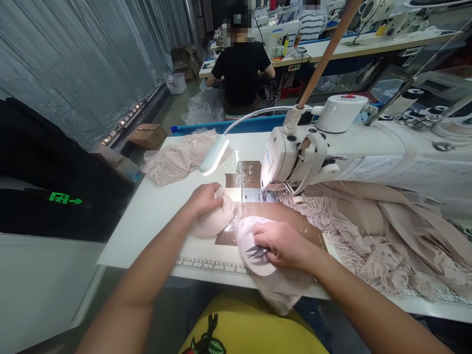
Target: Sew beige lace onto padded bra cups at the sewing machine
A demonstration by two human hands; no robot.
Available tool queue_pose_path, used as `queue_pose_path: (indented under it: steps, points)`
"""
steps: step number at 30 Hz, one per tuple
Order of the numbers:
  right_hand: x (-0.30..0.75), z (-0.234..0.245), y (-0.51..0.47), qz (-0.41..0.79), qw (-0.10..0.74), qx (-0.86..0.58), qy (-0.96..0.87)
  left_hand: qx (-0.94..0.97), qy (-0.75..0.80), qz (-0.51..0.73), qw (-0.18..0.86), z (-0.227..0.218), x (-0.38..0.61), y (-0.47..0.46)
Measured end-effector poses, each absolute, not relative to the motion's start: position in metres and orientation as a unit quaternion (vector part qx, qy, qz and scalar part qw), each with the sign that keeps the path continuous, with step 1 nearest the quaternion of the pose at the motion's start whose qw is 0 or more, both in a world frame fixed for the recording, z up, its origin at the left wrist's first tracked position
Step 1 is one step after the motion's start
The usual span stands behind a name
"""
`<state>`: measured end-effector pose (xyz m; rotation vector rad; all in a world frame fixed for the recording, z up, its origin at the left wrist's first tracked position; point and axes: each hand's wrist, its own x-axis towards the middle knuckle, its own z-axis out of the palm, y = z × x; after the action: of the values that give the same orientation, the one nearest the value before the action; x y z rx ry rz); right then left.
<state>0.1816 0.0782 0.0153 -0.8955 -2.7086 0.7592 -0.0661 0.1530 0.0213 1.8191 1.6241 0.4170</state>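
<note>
My left hand (203, 200) is closed on a pale pink piece of fabric (212, 221), left of the needle area; its lower edge is blurred. Near the table's front edge my right hand (285, 243) grips small thread snips (257, 252), their blades pointing left. Under that hand is a second pale pink fabric piece (245, 233), rounded like a cup, with its lower part hanging over the edge. I cannot tell whether the two pieces are joined. Behind both hands stands the white sewing machine (282, 157), its needle partly hidden.
Lace fabric (180, 157) lies bunched at the table's far left, beside a bendable lamp (216, 155). More lace and mesh (368, 236) is heaped right of the needle. A printed ruler strip (214, 266) follows the front edge. Ahead, a person in black (241, 71) sits at another machine.
</note>
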Motion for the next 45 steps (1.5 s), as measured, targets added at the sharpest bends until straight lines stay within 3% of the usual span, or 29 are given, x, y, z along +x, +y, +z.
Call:
queue_pose_path:
  steps: [4,8,11,14,18,22,29,36,45]
  points:
    - [0.204,0.031,0.086,0.316,0.062,-0.386,-0.864,0.676,0.558,0.177,0.447,0.014,-0.066,0.139]
    - [0.199,0.036,0.095,0.436,0.176,-0.424,-0.774,0.594,0.476,0.258,0.595,0.012,-0.061,0.128]
    - [0.177,0.033,0.101,0.479,0.228,-0.459,-0.713,0.570,0.435,0.257,0.647,0.013,-0.056,0.126]
    - [0.156,0.025,0.103,0.472,0.269,-0.452,-0.708,0.593,0.409,0.254,0.645,0.016,-0.054,0.125]
    - [0.148,0.013,0.103,0.492,0.327,-0.417,-0.691,0.669,0.398,0.268,0.567,0.019,-0.055,0.124]
    - [0.150,0.008,0.102,0.514,0.331,-0.400,-0.683,0.707,0.427,0.262,0.499,0.021,-0.051,0.122]
    - [0.168,0.008,0.107,0.470,0.322,-0.424,-0.704,0.625,0.425,0.231,0.612,0.017,-0.044,0.124]
    - [0.188,0.004,0.114,0.466,0.245,-0.442,-0.726,0.602,0.430,0.214,0.638,0.018,-0.046,0.124]
    - [0.172,0.020,0.110,0.483,0.260,-0.434,-0.715,0.548,0.428,0.236,0.679,0.009,-0.042,0.122]
